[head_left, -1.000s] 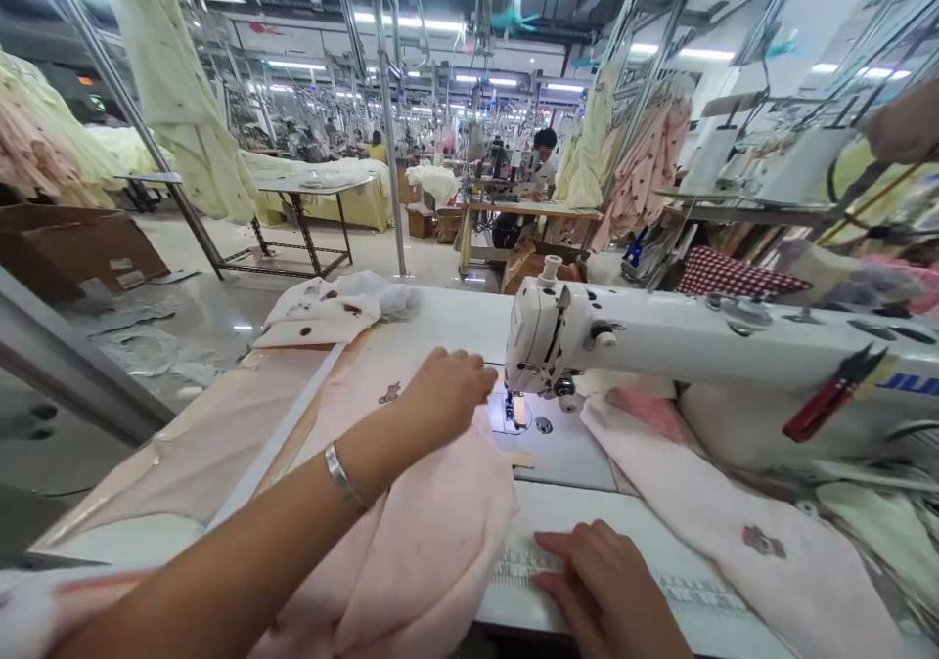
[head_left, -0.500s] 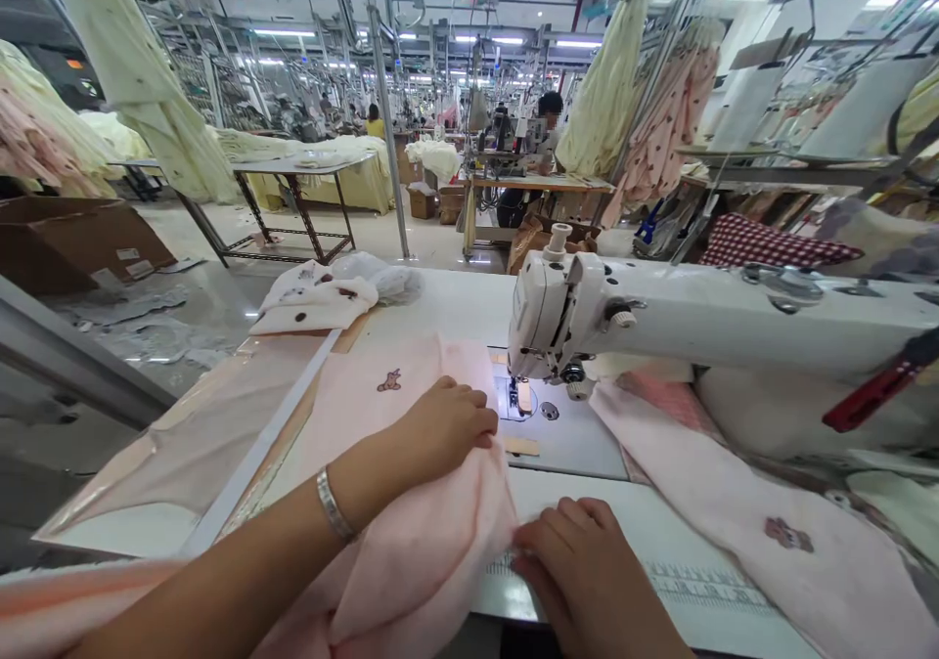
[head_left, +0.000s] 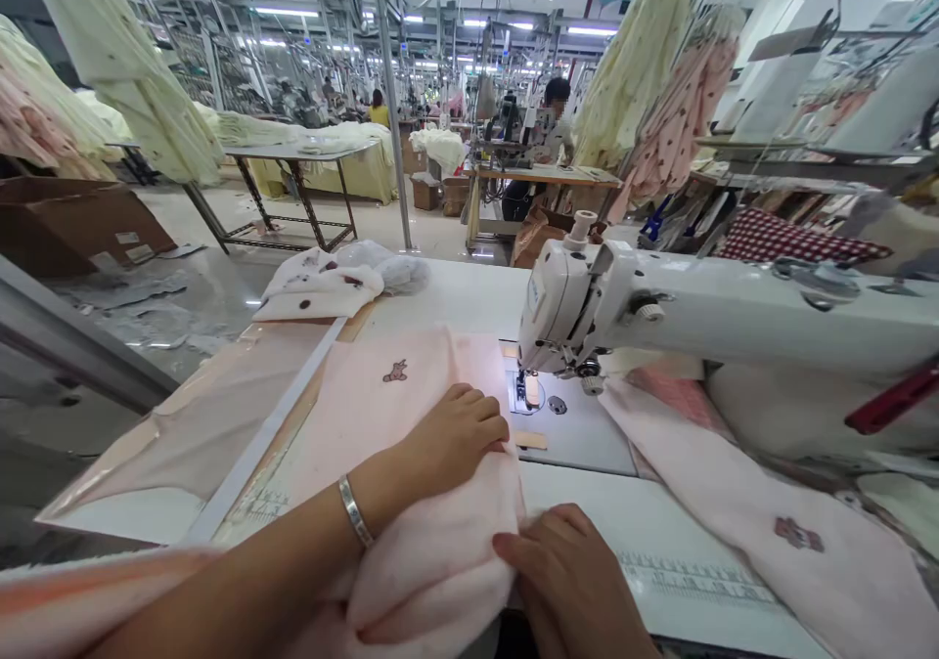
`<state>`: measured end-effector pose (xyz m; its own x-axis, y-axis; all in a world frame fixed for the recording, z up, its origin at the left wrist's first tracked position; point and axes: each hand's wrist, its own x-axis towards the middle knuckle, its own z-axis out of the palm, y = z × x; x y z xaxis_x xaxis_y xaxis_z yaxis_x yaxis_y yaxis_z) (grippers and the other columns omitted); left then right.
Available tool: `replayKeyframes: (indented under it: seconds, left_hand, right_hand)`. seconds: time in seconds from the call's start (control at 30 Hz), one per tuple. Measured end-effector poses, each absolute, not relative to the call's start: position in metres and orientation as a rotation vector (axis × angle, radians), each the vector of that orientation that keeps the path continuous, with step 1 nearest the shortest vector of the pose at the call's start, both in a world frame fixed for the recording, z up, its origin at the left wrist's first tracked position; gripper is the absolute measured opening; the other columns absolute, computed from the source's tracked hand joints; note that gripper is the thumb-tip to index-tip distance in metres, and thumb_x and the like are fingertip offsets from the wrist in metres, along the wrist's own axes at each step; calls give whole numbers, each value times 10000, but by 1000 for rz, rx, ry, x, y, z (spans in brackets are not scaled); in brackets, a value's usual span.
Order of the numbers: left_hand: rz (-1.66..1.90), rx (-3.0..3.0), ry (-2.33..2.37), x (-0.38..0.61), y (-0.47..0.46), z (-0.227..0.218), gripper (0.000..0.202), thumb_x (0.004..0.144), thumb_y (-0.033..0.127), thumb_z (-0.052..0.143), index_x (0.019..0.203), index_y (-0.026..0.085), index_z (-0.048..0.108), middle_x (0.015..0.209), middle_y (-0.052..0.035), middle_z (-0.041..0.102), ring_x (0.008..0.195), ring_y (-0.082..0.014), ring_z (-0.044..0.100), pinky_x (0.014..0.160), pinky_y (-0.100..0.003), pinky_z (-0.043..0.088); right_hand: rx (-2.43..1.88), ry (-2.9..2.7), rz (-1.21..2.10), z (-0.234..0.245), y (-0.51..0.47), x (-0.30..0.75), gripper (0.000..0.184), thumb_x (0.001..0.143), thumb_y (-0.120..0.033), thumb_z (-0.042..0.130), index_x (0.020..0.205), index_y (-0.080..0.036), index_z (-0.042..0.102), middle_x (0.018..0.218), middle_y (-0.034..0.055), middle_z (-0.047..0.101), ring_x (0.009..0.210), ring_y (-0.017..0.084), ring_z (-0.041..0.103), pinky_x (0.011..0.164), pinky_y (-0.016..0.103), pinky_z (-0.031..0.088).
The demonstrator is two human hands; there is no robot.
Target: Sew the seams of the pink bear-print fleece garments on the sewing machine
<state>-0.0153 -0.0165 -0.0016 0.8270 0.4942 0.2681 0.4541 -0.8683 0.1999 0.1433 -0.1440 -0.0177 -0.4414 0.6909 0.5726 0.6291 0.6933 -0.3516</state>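
A pale pink fabric piece (head_left: pixel 367 415) with a small embroidered animal lies on the white sewing table, its near part bunched into soft folds toward me. My left hand (head_left: pixel 459 439), with a silver bracelet at the wrist, rests on it left of the needle area, fingers curled on the cloth's right edge. Lower down, my right hand (head_left: pixel 568 566) pinches that same edge between thumb and fingers. The white sewing machine (head_left: pixel 564 307) stands just beyond, its presser foot (head_left: pixel 524 387) lit and apart from the cloth.
Another pink piece (head_left: pixel 740 512) with a bear patch hangs across the table's right side. Folded white spotted cloth (head_left: pixel 315 287) sits at the back left. A red-handled tool (head_left: pixel 895 400) is by the machine arm. Farther off, a person (head_left: pixel 556 102) sits at another machine.
The right hand has shifted left along the cloth edge, its thumb now over the fabric. My left hand stays nearly in place. The whole view has swung slightly.
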Motion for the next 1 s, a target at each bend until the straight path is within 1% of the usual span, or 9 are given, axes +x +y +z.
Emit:
replayKeyframes:
  seconds: [0.1, 0.17, 0.23, 0.33, 0.4, 0.57, 0.8, 0.9, 1.0]
  left_hand:
    - [513, 2872, 731, -15, -16, -3, 135, 911, 172, 459, 851, 173, 580, 844, -17, 567, 814, -159, 484, 823, -317, 340]
    - [530, 2870, 725, -14, -16, -2, 142, 909, 164, 452, 849, 169, 580, 839, -20, 565, 808, -161, 480, 823, -320, 342]
    - [542, 2872, 723, -14, -15, -2, 149, 909, 157, 444, 852, 166, 581, 839, -24, 567, 811, -165, 478, 829, -324, 342]
    - [546, 2884, 716, -15, -15, -2, 156, 913, 157, 440, 853, 163, 583, 834, -26, 570, 810, -168, 477, 827, -321, 344]
    - [541, 2898, 704, -15, -15, -3, 161, 915, 156, 436, 853, 163, 584, 834, -26, 569, 805, -168, 477, 824, -321, 344]
    - [538, 2925, 687, -14, -15, -5, 169, 915, 154, 423, 854, 163, 580, 837, -32, 567, 802, -172, 478, 822, -327, 342]
    - [571, 2924, 685, -15, -15, -6, 143, 911, 163, 449, 853, 162, 579, 836, -27, 572, 799, -167, 481, 821, -318, 345]
    - [575, 2921, 683, -16, -14, -7, 144, 915, 171, 447, 858, 163, 579, 843, -27, 571, 808, -169, 475, 828, -320, 343]
    - [566, 2918, 663, -16, -13, -7, 154, 922, 178, 437, 863, 167, 579, 851, -26, 571, 815, -170, 473, 834, -322, 340]
  right_hand:
    - [-1042, -1801, 700, -20, -156, 132, 164, 899, -171, 414, 1012, -243, 509, 842, 21, 616, 733, 146, 572, 634, 274, 428]
    - [-1076, -1227, 1206, -20, -165, 116, 145, 908, -313, 470, 1048, -279, 478, 909, 10, 609, 754, 142, 600, 617, 268, 463]
    - [-1060, -650, 1515, -19, -173, 99, 409, 825, -474, 584, 1136, -291, 392, 859, -9, 607, 669, 135, 612, 540, 255, 467]
    - [-1054, -258, 1684, -14, -178, 81, 880, 598, -552, 769, 1229, -243, 238, 661, -60, 598, 513, 113, 578, 431, 194, 410]
    - [-1047, -225, 1750, -10, -178, 78, 947, 544, -603, 771, 1207, -201, 226, 544, -93, 564, 422, 90, 526, 393, 173, 385]
    - [-1104, -524, 1935, -8, -171, 92, 594, 722, -644, 603, 999, -182, 353, 377, -121, 468, 263, 42, 360, 308, 145, 327]
    - [-1211, -605, 2124, -9, -163, 102, 434, 682, -549, 656, 814, -195, 442, 344, -92, 473, 228, 56, 351, 252, 133, 230]
    - [-1192, -526, 2019, -1, -162, 99, 341, 664, -446, 664, 691, -180, 452, 390, -89, 471, 288, 38, 405, 320, 136, 287]
    - [-1127, -458, 1895, 7, -167, 94, 307, 654, -394, 680, 767, -148, 534, 596, -28, 585, 509, 63, 520, 445, 156, 408]
